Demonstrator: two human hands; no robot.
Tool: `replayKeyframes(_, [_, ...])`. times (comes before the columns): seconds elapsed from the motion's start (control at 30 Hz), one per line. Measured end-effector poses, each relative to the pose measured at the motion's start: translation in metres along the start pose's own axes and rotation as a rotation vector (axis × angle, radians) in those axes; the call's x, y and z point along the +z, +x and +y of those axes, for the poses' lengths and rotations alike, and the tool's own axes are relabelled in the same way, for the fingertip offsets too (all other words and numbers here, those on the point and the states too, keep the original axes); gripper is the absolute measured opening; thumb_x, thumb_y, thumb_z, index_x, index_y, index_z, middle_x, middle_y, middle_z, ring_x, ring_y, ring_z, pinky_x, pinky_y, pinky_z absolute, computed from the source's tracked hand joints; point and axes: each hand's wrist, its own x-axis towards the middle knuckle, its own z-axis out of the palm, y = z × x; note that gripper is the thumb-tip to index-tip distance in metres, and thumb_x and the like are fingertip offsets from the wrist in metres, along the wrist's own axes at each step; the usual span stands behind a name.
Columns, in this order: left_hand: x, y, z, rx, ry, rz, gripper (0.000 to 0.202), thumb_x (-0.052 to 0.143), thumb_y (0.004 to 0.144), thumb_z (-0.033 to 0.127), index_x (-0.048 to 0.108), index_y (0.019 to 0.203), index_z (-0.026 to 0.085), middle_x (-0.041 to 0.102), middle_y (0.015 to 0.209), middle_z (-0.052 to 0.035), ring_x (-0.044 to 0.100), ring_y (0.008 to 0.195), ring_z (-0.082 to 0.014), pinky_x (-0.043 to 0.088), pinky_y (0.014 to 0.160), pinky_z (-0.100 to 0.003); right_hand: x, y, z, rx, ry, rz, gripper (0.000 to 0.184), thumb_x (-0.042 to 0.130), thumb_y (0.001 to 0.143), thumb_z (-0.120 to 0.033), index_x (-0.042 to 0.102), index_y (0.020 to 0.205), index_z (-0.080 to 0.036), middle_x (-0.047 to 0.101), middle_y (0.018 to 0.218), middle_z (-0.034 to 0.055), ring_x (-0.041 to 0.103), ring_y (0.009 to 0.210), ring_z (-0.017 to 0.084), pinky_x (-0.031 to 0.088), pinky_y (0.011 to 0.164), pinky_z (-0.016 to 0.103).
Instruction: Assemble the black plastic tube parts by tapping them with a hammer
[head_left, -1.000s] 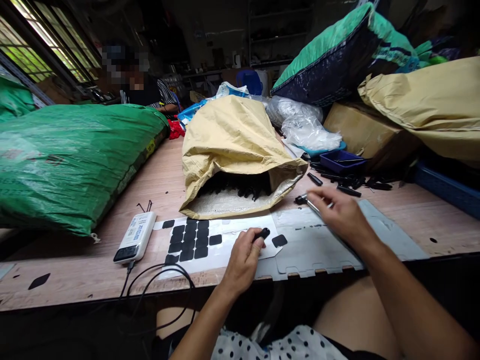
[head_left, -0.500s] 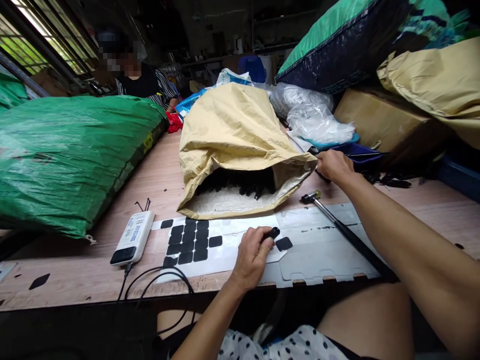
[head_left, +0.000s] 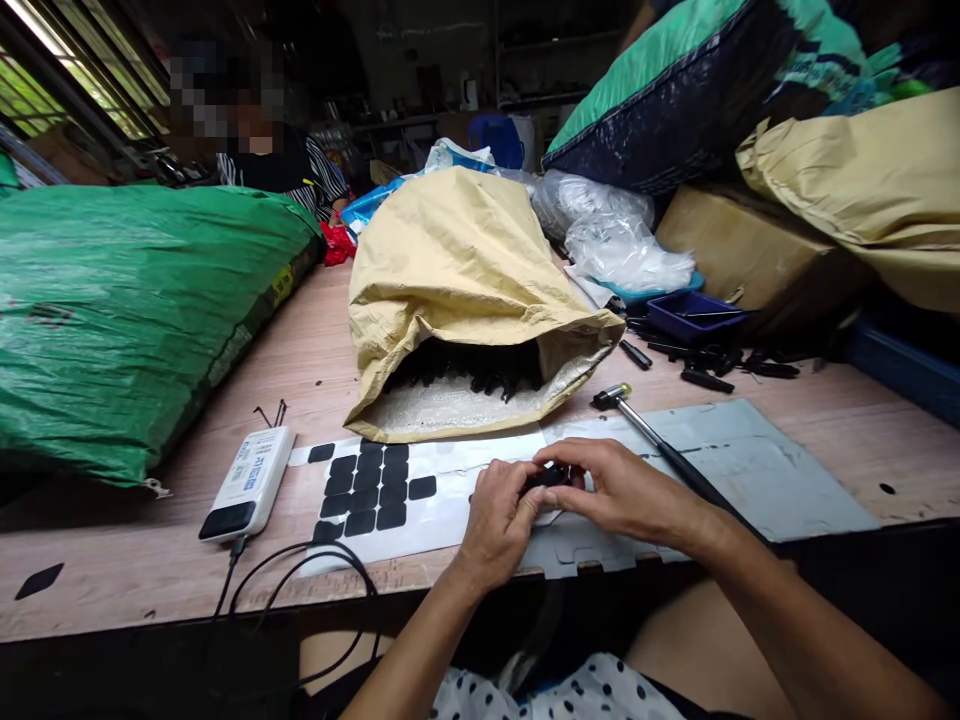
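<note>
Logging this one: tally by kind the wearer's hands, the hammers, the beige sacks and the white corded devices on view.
Wearer's hands: 2
Hammer: 1
Beige sacks: 2
White corded device: 1
Total: 6

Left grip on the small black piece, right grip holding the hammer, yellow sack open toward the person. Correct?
No, the hammer isn't held: the head view shows it lying on the table. The right grip is on the small black piece, like the left grip; yellow sack as stated.
</note>
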Motion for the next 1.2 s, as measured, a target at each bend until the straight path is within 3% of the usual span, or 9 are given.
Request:
replayKeyframes(0.13, [0.000,0.000,0.002,0.022,-0.015,0.016,0.031,0.061,0.097,0.033,0.067,0.128,0.029,0.070,0.109,-0.0047,0.055,0.103,-0.0255,0.034,0.096,-0.037,-0.025,-0.004,0.018,0.037,-0.043,0.145,0.021,0.063,0.090,-0.035,0.077,0.103,-0.025,0.076,0.097,0.0029,0.066,0.082,0.017,0.050,0.073,0.028])
replayKeyframes(0.27, [0.001,0.001,0.003,0.048,-0.031,0.038,0.029,0.062,0.097,0.032,0.069,0.125,0.028,0.071,0.103,-0.0055,0.056,0.099,-0.0256,0.035,0.094,-0.038,-0.085,-0.001,0.061,0.285,-0.174,0.827,0.036,0.067,0.086,-0.043,0.074,0.112,-0.019,0.075,0.096,0.0095,0.059,0.074,0.016,0.044,0.068,0.029])
replayKeyframes(0.33, [0.002,0.001,0.003,0.059,0.006,0.036,0.025,0.063,0.096,0.032,0.071,0.119,0.027,0.071,0.100,-0.0055,0.056,0.099,-0.0256,0.035,0.093,-0.038,-0.104,0.007,0.085,0.478,-0.303,0.969,0.037,0.065,0.087,-0.040,0.073,0.115,-0.016,0.075,0.096,0.0133,0.060,0.078,0.017,0.041,0.072,0.031])
replayKeyframes(0.43, [0.003,0.001,0.003,0.078,0.087,0.028,0.020,0.065,0.093,0.028,0.072,0.112,0.025,0.071,0.097,-0.0044,0.056,0.097,-0.0246,0.037,0.091,-0.039,-0.108,0.023,0.118,0.714,-0.492,0.897,0.037,0.059,0.091,-0.039,0.071,0.121,-0.021,0.074,0.111,0.0150,0.060,0.093,0.023,0.034,0.075,0.036])
replayKeyframes(0.6, [0.004,0.003,0.003,0.100,0.179,0.011,0.017,0.066,0.091,0.023,0.072,0.108,0.023,0.070,0.093,-0.0025,0.056,0.096,-0.0230,0.039,0.090,-0.039,-0.094,0.039,0.144,0.787,-0.598,0.711,0.044,0.046,0.099,-0.045,0.066,0.131,-0.021,0.067,0.129,0.0187,0.058,0.105,0.026,0.027,0.076,0.039])
replayKeyframes(0.8, [0.005,0.002,0.001,0.088,0.208,0.016,0.017,0.067,0.089,0.022,0.073,0.105,0.023,0.070,0.091,-0.0030,0.057,0.096,-0.0233,0.041,0.090,-0.040,-0.086,0.016,0.115,0.667,-0.622,0.756,0.044,0.048,0.097,-0.048,0.069,0.127,-0.025,0.063,0.137,0.0116,0.058,0.108,0.024,0.030,0.075,0.036])
replayKeyframes(0.97, [0.003,0.005,0.008,0.011,0.065,0.057,0.016,0.068,0.087,0.021,0.074,0.102,0.022,0.071,0.093,-0.0023,0.061,0.092,-0.0201,0.047,0.087,-0.036,-0.044,-0.022,0.092,0.631,-0.667,0.535,0.038,0.052,0.095,-0.051,0.072,0.118,-0.027,0.069,0.117,0.0065,0.062,0.093,0.023,0.034,0.069,0.034])
replayKeyframes(1.1, [-0.022,0.036,0.011,-0.103,-0.007,0.201,0.022,0.059,0.093,0.024,0.071,0.112,0.019,0.071,0.095,-0.0035,0.064,0.083,-0.0166,0.052,0.075,-0.029,-0.008,-0.039,0.092,0.543,-0.839,0.540,0.040,0.050,0.097,-0.049,0.068,0.123,-0.025,0.065,0.107,0.0091,0.059,0.090,0.024,0.034,0.065,0.033])
replayKeyframes(1.2, [-0.057,0.075,-0.003,-0.194,0.328,0.414,0.028,0.056,0.092,0.017,0.069,0.117,0.015,0.072,0.103,-0.0099,0.066,0.096,-0.0226,0.053,0.088,-0.036,0.004,-0.041,0.094,0.469,-0.960,0.627,0.034,0.049,0.099,-0.042,0.069,0.118,-0.021,0.062,0.104,0.0100,0.056,0.088,0.023,0.034,0.066,0.033])
